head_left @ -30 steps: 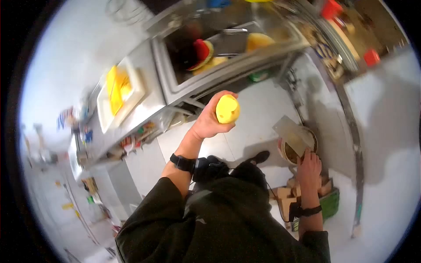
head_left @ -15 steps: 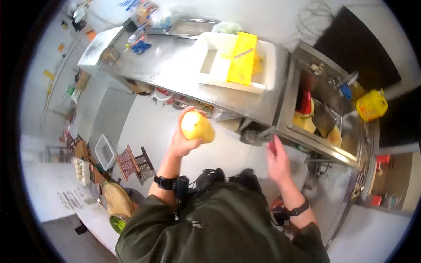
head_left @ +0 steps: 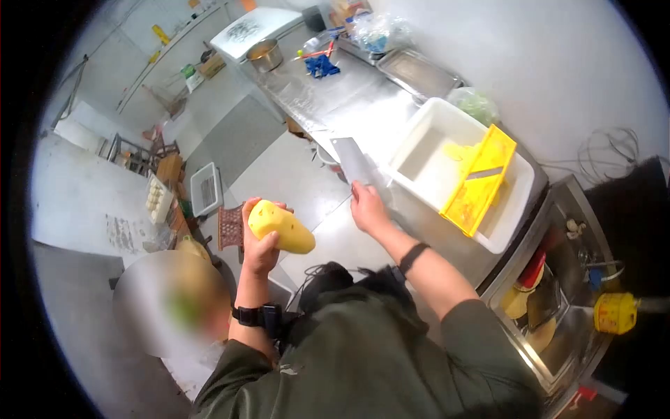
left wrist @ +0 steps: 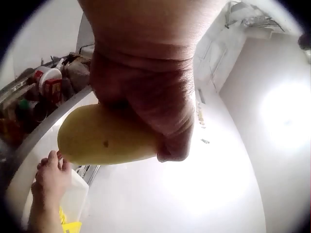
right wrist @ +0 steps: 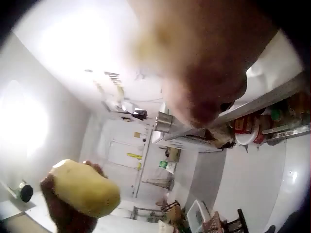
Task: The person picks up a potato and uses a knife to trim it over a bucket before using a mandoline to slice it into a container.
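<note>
My left hand (head_left: 259, 246) grips a thick yellow, peeled vegetable (head_left: 292, 232), fingers and thumb around one end. Small dark spots mark its skin; in the left wrist view the vegetable (left wrist: 104, 138) lies across beneath the palm. To the right, my right hand (head_left: 368, 209) holds a cleaver (head_left: 352, 159) at its handle end, the broad grey blade pointing away toward the counter's front edge. The two hands are apart, and the blade does not touch the vegetable. From the right wrist, the cleaver is hidden.
On the steel counter (head_left: 307, 94) are a white tub (head_left: 419, 133) with a yellow slicer (head_left: 481, 178) across it, a metal tray (head_left: 419, 72) and blue cloth (head_left: 322, 66). A sink (head_left: 558, 349) stands at the right, a round, blurred surface (head_left: 139, 293) at the left.
The view has turned left. My right hand has come from beside a floor bucket to the counter's front, with the cleaver in it. The vegetable stays in my left hand, now tilted differently.
</note>
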Motion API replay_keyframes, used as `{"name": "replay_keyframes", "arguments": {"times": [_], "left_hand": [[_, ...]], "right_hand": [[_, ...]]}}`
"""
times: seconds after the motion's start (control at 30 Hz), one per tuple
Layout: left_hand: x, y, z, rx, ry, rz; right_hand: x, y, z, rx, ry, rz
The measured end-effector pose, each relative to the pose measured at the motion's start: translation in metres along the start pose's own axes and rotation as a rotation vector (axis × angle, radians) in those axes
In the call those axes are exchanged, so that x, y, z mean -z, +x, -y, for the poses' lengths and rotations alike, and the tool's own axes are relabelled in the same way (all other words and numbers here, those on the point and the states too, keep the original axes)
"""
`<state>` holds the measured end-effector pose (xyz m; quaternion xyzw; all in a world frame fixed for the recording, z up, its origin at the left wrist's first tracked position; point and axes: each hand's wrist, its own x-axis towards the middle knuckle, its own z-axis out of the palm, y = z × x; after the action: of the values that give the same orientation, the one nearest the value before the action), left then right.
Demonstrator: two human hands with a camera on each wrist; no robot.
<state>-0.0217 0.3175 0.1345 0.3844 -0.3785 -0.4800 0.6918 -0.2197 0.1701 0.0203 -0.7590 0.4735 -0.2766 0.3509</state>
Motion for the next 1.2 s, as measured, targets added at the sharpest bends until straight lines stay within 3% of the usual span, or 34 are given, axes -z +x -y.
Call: {"name": "replay_keyframes", "arguments": {"times": [0.1, 0.17, 0.27, 0.4, 0.5, 0.63, 0.67, 0.73, 0.83, 0.87, 0.9, 0.97, 1.0, 1.07, 1.1, 1.13, 1.17, 1.2], "left_hand": [[0.009, 0.025, 0.008, -0.022, 0.037, -0.083], [0.017, 0.039, 0.011, -0.012, 0.065, -0.034], [0.031, 0.077, 0.022, -0.036, 0.079, 0.011], [0.051, 0.135, 0.035, 0.018, -0.017, 0.125], [0.056, 0.176, 0.051, 0.038, -0.028, 0.205], [0.021, 0.211, 0.064, 0.118, -0.011, 0.323], [0.005, 0.216, 0.066, 0.156, -0.004, 0.375], [-0.026, 0.219, 0.082, 0.231, -0.064, 0.468], [-0.089, 0.21, 0.105, 0.313, -0.195, 0.59], [-0.109, 0.203, 0.11, 0.387, -0.151, 0.67], [-0.124, 0.195, 0.115, 0.456, -0.095, 0.74], [-0.163, 0.172, 0.132, 0.613, -0.097, 0.797], [-0.183, 0.163, 0.14, 0.654, 0.008, 0.84], [-0.207, 0.148, 0.157, 0.705, 0.117, 0.881], [-0.216, 0.146, 0.169, 0.504, 0.302, 0.913], [-0.224, 0.144, 0.181, 0.298, 0.483, 0.93], [-0.224, 0.144, 0.191, 0.265, 0.54, 0.862], [-0.223, 0.145, 0.203, 0.185, 0.637, 0.8]], "right_hand": [[-0.041, 0.058, -0.028, -0.159, -0.095, -0.027], [-0.049, 0.088, -0.028, -0.3, -0.137, -0.017], [-0.073, 0.135, -0.063, -0.198, -0.246, -0.155], [-0.068, 0.175, -0.072, -0.394, -0.22, -0.122], [-0.048, 0.172, -0.047, -0.331, -0.349, -0.023], [0.013, 0.11, 0.034, -0.645, 1.435, 0.164], [0.022, 0.095, 0.043, -0.656, 1.428, 0.101], [0.041, 0.07, 0.048, -0.445, 1.432, -0.005], [0.082, 0.022, 0.026, -0.32, 1.458, -0.279], [0.1, 0.005, 0.027, -0.402, 1.525, -0.44], [0.114, -0.013, 0.022, -0.403, 1.513, -0.478], [0.141, -0.04, 0.01, -0.247, 1.537, -0.835], [0.155, -0.052, 0.001, -0.243, 1.535, -0.852], [0.185, -0.079, -0.019, -0.399, 1.23, -1.09], [0.199, -0.084, -0.028, -0.406, 1.231, -1.097], [0.216, -0.085, -0.038, -0.435, 0.83, -1.169], [0.229, -0.082, -0.047, -0.454, 0.427, -1.202], [0.239, -0.077, -0.051, -0.469, 0.428, -1.195]]}}
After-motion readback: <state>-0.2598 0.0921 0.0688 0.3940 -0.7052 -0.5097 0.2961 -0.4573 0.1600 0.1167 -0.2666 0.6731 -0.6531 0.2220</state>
